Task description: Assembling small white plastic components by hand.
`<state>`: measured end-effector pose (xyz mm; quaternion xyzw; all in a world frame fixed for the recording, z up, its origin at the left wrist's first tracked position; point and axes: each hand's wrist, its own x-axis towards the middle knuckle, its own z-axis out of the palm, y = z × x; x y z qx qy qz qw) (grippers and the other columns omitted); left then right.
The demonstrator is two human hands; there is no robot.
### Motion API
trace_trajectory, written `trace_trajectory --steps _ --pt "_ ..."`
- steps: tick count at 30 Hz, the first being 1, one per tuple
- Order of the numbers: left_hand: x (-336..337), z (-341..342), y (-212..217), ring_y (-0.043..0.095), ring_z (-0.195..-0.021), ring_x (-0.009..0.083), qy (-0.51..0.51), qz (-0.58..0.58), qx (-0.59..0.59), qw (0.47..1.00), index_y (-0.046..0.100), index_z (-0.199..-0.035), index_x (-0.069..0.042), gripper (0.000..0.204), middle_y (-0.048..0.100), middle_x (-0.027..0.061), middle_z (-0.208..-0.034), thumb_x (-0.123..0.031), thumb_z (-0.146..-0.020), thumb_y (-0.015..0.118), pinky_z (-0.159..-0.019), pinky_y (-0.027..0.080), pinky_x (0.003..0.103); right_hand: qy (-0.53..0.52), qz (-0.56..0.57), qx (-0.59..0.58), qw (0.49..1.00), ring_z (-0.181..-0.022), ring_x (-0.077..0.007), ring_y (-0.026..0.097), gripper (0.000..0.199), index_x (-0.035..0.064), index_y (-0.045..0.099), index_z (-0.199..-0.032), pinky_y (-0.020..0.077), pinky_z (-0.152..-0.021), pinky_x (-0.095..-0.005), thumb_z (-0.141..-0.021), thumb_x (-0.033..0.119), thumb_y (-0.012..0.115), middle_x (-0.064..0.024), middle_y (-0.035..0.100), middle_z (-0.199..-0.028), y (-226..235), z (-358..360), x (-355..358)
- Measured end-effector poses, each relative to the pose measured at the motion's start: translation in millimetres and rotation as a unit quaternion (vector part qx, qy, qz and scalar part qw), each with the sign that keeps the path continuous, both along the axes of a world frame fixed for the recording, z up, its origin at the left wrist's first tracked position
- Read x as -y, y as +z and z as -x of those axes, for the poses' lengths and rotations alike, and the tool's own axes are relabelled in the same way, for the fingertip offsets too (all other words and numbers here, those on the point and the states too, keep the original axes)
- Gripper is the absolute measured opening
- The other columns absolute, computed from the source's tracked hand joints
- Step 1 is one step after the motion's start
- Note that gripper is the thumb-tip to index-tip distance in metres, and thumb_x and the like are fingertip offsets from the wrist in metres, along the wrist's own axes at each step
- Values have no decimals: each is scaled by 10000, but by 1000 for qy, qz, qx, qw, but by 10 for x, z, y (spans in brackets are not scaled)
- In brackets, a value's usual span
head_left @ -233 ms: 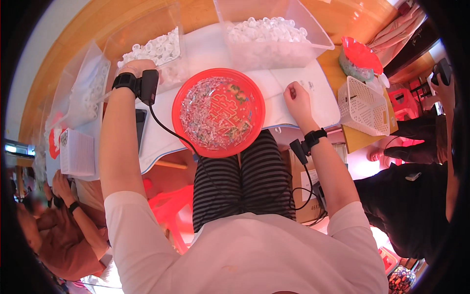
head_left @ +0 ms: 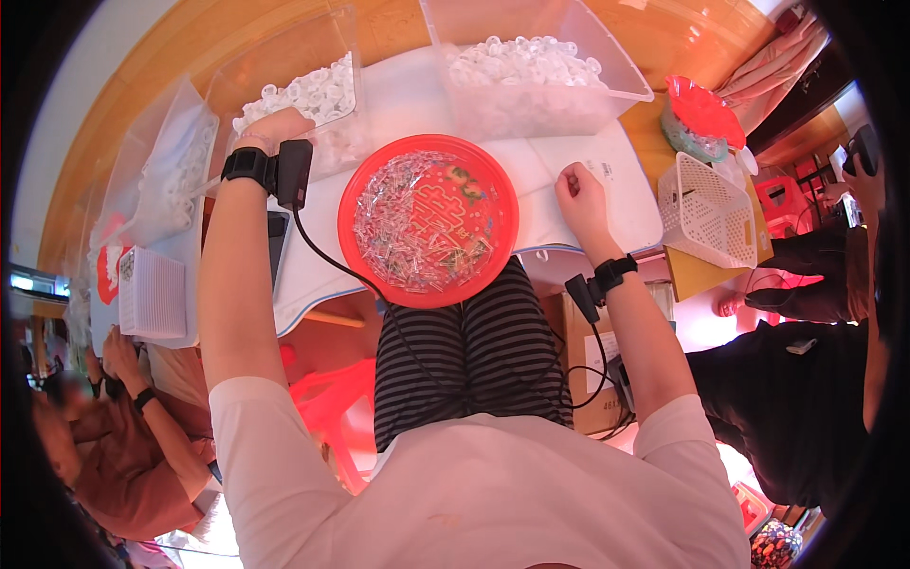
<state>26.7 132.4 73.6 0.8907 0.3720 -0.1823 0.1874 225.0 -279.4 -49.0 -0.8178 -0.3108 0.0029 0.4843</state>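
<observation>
My left hand [head_left: 277, 127] reaches over the near side of a clear plastic bin [head_left: 334, 147] at the back left. White round, ring-like plastic pieces [head_left: 318, 92] fill part of that bin. The fingers are hidden beyond the back of the hand. To the right of the plate, my right hand [head_left: 581, 201] is held over the white-covered table, its fingers curled in; whatever they hold, if anything, is hidden. Between my hands lies a red round plate [head_left: 427, 300] with a printed design, heaped with small clear tube-like pieces [head_left: 403, 223], mostly on its left half.
A second clear bin [head_left: 545, 116] holds more white pieces, and another bin [head_left: 142, 204] stands left. White stacked trays [head_left: 154, 296], a white perforated basket [head_left: 709, 213] and a red scalloped dish [head_left: 706, 109] flank the table. A black cable [head_left: 332, 254] hangs from my left wrist. Other people are on both sides.
</observation>
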Motion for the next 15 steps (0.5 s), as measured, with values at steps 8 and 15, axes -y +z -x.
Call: trace_trajectory --steps 8,15 --pt "375 130 179 585 -738 243 -50 -181 485 854 585 -786 39 184 576 160 -773 -108 -820 482 -677 462 326 1 18 -17 1000 -568 -153 522 48 15 559 -827 435 -554 -280 -816 58 579 -79 554 -652 53 26 10" --pt "1333 369 301 516 -792 170 -122 -72 668 730 522 -732 -4 141 542 75 -868 85 -744 413 -719 415 267 4 29 -2 1000 -573 -149 504 37 16 559 -827 424 -541 -273 -817 46 579 -84 546 -693 49 74 47"
